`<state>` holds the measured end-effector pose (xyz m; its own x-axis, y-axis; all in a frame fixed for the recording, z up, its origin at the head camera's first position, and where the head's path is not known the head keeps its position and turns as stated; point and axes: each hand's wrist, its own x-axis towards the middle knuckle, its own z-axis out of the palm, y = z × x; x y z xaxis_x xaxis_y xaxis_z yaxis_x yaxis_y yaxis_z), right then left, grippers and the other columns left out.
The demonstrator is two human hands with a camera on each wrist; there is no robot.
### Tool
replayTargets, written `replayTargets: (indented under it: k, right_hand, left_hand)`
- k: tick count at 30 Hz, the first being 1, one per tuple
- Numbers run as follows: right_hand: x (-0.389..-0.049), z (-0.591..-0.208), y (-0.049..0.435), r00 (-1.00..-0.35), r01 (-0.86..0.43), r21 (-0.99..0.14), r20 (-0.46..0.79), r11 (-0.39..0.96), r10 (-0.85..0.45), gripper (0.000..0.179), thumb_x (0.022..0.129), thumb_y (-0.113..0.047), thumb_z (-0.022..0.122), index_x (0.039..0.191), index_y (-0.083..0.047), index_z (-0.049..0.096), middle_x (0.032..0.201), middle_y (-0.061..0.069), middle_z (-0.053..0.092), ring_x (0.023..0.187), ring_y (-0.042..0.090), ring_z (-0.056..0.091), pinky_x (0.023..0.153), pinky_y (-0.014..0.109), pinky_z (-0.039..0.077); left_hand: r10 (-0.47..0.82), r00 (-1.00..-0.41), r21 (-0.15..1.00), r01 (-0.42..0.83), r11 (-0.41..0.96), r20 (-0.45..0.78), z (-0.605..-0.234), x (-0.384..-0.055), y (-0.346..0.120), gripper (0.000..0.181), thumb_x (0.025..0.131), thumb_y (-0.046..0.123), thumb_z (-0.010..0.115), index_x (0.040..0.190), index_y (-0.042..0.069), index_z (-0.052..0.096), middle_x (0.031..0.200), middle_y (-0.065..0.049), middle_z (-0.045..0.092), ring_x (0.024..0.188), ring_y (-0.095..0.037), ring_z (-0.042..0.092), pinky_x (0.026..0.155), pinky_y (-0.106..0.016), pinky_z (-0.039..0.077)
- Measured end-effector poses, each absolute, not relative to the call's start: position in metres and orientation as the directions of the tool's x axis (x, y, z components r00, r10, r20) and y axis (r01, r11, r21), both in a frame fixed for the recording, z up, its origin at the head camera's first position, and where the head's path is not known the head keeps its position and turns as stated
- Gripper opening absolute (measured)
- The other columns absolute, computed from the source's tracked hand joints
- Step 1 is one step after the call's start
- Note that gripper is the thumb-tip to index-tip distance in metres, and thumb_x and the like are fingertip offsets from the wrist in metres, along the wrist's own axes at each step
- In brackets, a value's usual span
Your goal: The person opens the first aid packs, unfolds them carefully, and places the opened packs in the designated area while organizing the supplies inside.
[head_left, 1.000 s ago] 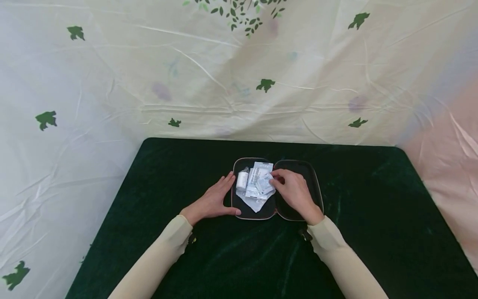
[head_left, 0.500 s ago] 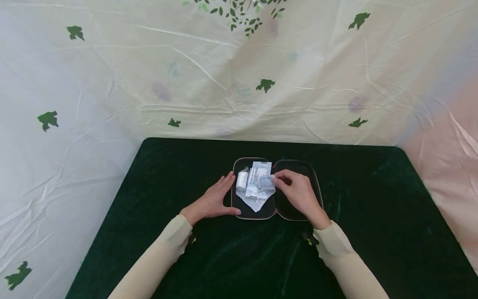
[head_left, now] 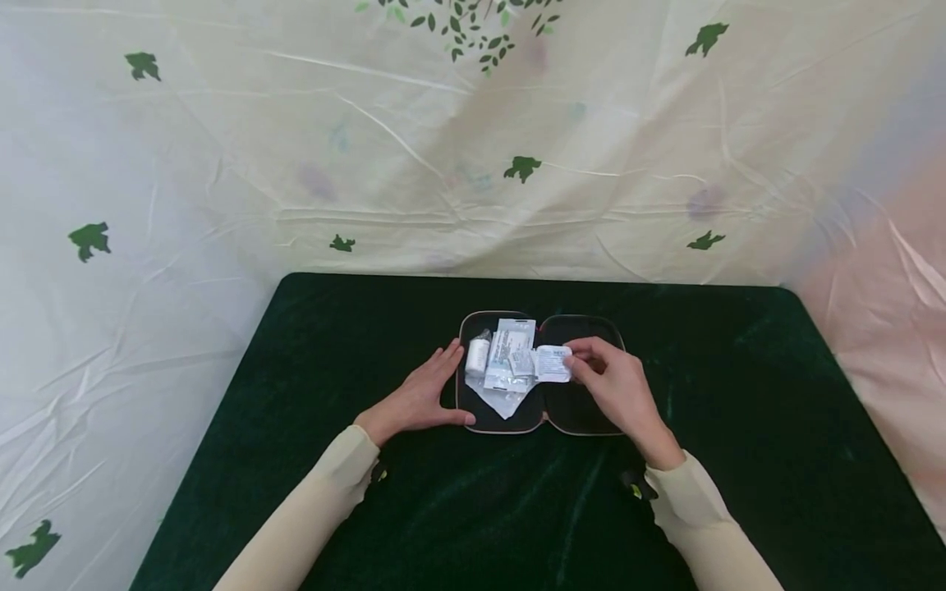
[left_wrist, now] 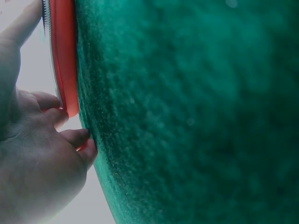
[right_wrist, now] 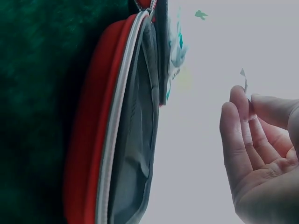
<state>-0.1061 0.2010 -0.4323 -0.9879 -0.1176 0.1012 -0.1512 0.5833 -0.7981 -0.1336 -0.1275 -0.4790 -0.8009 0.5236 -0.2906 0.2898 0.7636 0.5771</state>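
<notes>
My right hand (head_left: 619, 384) pinches a small white square packet (head_left: 552, 364) with printed text, held by its right edge between thumb and fingers. In the right wrist view the packet (right_wrist: 245, 84) shows edge-on, raised above the red zip case (right_wrist: 88, 154). That case (head_left: 584, 417) lies unfolded, with its dark inside facing up. My left hand (head_left: 420, 396) spreads along the case's left side, fingertips at the rim and thumb at the near corner. Printed white sachets (head_left: 504, 349), a smaller square packet (head_left: 521, 363) and a white cylinder in clear wrap (head_left: 477, 356) lie in the left half.
The case rests on a dark green velvety tabletop (head_left: 355, 336). A clear plastic bag (head_left: 508, 404) pokes out under the sachets. Pale hanging cloth (head_left: 414, 189) with green prints stands behind the table and along both sides.
My right hand has drawn the square packet rightward off the pile, over the case's right half, its printed side now showing. The left hand has stayed at the case's edge.
</notes>
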Motion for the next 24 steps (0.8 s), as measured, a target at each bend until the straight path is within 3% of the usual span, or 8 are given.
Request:
replayTargets:
  k: [24]
  right_hand:
    - [-0.079,-0.444,0.268,-0.995,-0.101,-0.709,0.089,0.698,-0.054,0.026,0.104,-0.02,0.066,0.127,-0.009,0.068,0.104,0.01,0.07,0.085,0.022,0.06,0.07,0.025,0.048]
  left_hand:
    - [0.528,-0.799,0.58,0.294,0.76,-0.287,-0.477,-0.133,-0.127,0.113,0.089,0.059,0.075,0.167,0.015,0.007,0.174,0.0,-0.006,0.159,-0.029,0.0,0.126,-0.052,0.012]
